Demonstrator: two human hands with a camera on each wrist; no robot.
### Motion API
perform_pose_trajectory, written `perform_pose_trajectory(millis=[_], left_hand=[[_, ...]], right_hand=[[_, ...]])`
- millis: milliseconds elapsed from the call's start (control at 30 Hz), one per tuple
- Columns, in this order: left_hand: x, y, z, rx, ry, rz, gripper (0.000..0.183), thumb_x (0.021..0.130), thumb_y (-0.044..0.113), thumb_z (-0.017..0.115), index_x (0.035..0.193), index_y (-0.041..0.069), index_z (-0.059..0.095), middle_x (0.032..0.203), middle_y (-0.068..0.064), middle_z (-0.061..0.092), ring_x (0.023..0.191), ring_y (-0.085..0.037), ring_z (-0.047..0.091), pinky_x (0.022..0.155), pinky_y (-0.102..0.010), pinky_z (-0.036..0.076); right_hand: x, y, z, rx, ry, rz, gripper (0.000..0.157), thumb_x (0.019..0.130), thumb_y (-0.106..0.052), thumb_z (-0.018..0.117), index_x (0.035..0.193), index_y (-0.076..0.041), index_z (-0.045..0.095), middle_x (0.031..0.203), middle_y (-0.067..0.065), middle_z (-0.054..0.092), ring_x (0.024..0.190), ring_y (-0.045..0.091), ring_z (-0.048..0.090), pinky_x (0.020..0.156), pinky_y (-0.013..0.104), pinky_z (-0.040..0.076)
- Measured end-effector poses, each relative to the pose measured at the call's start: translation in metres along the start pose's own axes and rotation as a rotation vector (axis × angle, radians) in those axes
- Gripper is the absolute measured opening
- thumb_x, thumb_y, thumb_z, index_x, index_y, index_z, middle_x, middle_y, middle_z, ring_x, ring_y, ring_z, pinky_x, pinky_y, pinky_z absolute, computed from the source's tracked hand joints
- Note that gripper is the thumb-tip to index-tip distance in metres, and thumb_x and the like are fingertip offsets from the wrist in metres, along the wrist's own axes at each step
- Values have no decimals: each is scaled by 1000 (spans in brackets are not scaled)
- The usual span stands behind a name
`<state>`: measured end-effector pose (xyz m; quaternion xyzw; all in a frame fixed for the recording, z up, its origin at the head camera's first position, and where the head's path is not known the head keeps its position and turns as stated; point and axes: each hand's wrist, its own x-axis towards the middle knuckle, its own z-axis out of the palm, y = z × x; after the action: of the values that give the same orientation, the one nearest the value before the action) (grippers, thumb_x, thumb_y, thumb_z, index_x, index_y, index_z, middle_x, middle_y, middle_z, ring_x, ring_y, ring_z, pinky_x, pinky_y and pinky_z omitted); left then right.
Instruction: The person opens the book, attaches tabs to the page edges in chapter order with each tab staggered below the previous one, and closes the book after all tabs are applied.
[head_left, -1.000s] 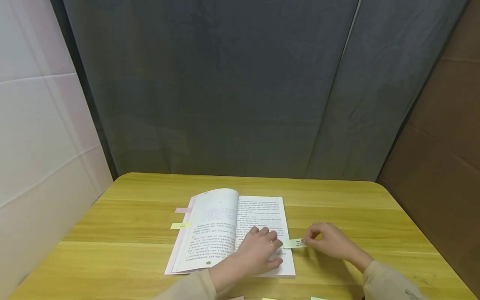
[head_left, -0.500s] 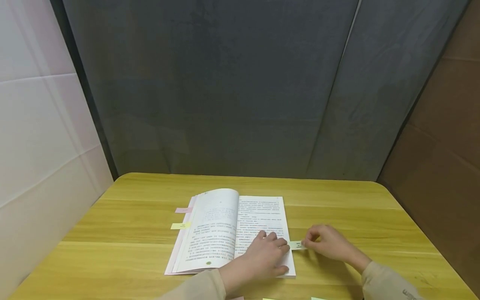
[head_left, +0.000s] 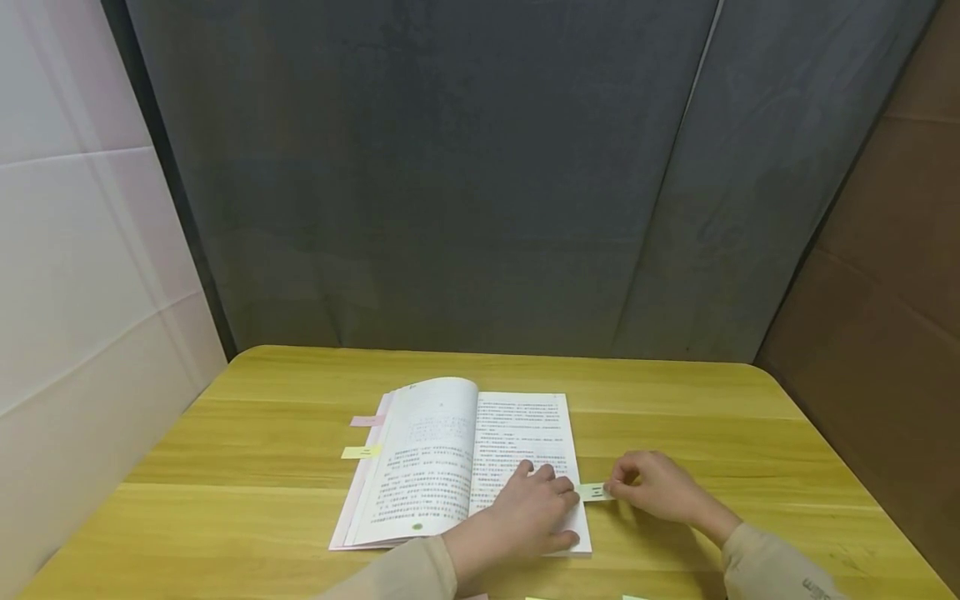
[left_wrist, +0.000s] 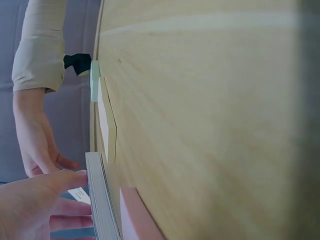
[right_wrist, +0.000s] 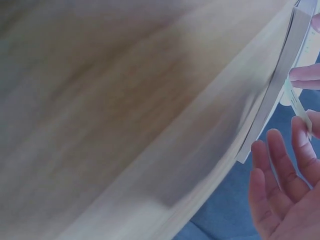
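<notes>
An open book (head_left: 435,475) with printed pages lies on the table. My left hand (head_left: 528,512) rests on its right page, fingertips on the inner end of a pale green sticky tab (head_left: 594,492). The tab juts past the page's right edge. My right hand (head_left: 660,487) pinches the tab's outer end between thumb and index finger. In the right wrist view the other fingers of the right hand (right_wrist: 287,195) are spread, and the tab (right_wrist: 297,104) spans both hands. The left wrist view has my left thumb beside the book's page edges (left_wrist: 102,200).
A pink tab (head_left: 367,421) and a yellow tab (head_left: 360,452) stick out from the book's left side. Near the table's front edge lie a pink pad (left_wrist: 137,217), a yellow pad (left_wrist: 107,120) and a green pad (left_wrist: 95,80). Dark fabric (head_left: 450,183) hangs behind the table (head_left: 247,450).
My left hand has slid right across the page to its edge, and its fingers now cover the tab's inner end. My right hand has hardly moved and still pinches the tab.
</notes>
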<state>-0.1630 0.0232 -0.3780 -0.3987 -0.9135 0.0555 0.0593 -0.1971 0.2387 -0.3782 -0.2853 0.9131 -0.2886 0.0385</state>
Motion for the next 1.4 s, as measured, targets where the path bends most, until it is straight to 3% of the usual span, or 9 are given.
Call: perform_pose_trajectory(millis=[567,867,1233,1400], left_hand=[[1,1,0,34,0,8,41,78,53,53,103,22,62,103,13,55,92,-10,47,80,-36,36],[-4,-1,-5,10,-20,-7,41,78,52,54,103,21,63,105,13,56,93,-10,48,83,-38,35],[-6,-4,-1,-95,-22,-20,44,78,51,55,108,20,61,110,11,54,95,-9,46,77,-30,34],[-8,-3,-1,-93,-26,-21,48,77,52,55,111,18,59,111,10,54,97,-10,46,81,-33,35]], right_hand=[[-1,-1,4,-196,63,124,20,76,-25,65,61,-23,52,59,-14,44,51,4,38,46,24,32],[0,-1,3,-218,66,132,20,75,-23,64,59,-23,51,58,-13,43,51,4,37,46,24,32],[0,-2,3,-230,58,149,21,76,-24,63,59,-23,51,58,-13,42,50,5,38,46,24,32],[0,-1,4,-239,67,146,21,75,-23,64,59,-23,51,58,-13,42,50,5,37,46,24,31]])
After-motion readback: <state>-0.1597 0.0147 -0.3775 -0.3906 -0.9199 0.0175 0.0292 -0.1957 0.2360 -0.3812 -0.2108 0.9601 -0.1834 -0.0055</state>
